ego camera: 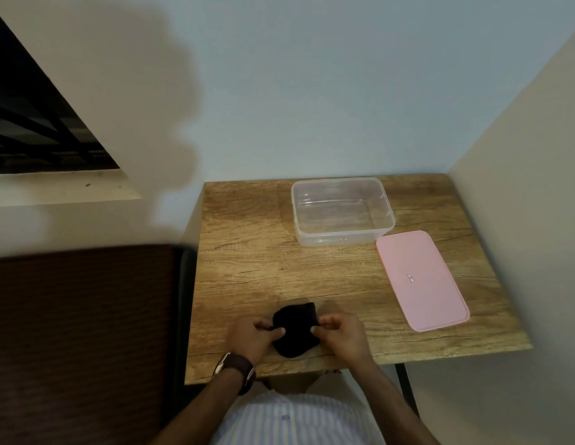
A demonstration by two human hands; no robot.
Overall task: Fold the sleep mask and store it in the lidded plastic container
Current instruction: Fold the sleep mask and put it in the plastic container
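shirt (292,422): pale striped, at the bottom of the view, below the desk's near edge
watch (236,367): dark strap, on the left wrist, over the near edge of the desk
left hand (252,337): fingers curled, thumb and fingertips pinching the left side of the mask
right hand (342,335): fingers curled, thumb and fingertips pinching the right side of the mask
mask (294,330): black, bunched into a compact folded shape, held between both hands near the middle of the desk's near edge; whether it rests on the wood or is just lifted cannot be told
desk (247,268): wood grain top, set into a corner, walls along its far and right edges
lid (421,279): pink, flat on the desk by the right edge, off the box, small label at its middle, its far corner just beside the box's near right corner
box (342,211): clear plastic, open, nothing visible inside, near the desk's far edge, right of centre, well apart from the mask
panel (80,332): dark brown, left of the desk
window (39,123): dark, barred, on the left wall
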